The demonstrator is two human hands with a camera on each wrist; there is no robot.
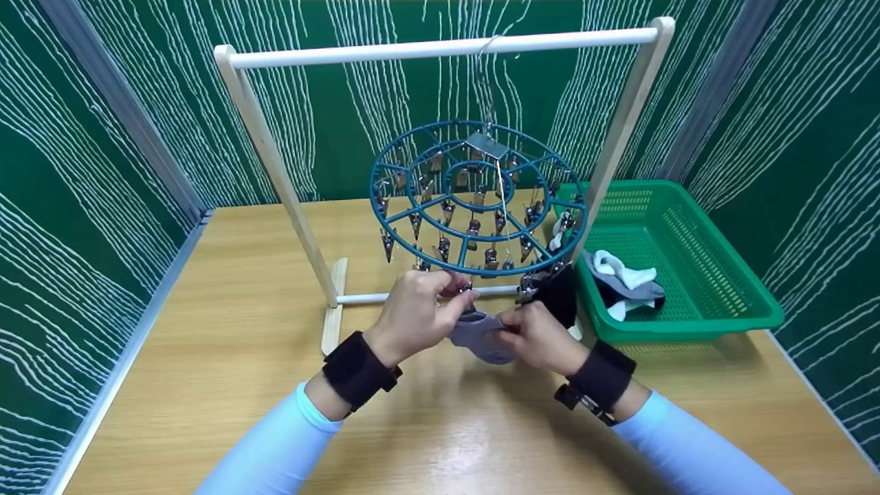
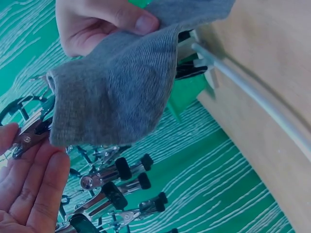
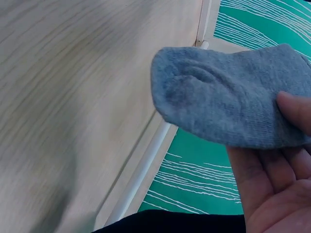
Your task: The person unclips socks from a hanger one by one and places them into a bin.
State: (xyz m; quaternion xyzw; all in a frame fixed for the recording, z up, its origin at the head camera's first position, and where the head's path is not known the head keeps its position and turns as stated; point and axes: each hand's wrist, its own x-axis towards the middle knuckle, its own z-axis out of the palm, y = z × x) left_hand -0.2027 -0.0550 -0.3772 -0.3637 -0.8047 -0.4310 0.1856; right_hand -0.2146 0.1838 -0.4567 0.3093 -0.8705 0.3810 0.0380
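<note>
A light grey sock [image 1: 485, 340] hangs between the two hands, below the front rim of a round teal clip hanger [image 1: 481, 272]. My left hand [image 1: 416, 313] pinches a metal clip [image 2: 29, 138] on the hanger between thumb and fingers. In the left wrist view, that clip sits at the edge of the sock's ribbed cuff [image 2: 73, 111]. The right hand [image 1: 543, 337] holds the sock by its side, thumb on top and fingers beneath. The toe of the sock [image 3: 180, 87] sticks out free in the right wrist view.
The hanger hooks over the white bar [image 1: 385, 53] of a wooden stand [image 1: 275, 172]. Several metal clips dangle from it. A black cloth item [image 1: 560, 295] hangs at its right. A green basket [image 1: 687, 330] with grey, white and black socks [image 1: 629, 278] stands right.
</note>
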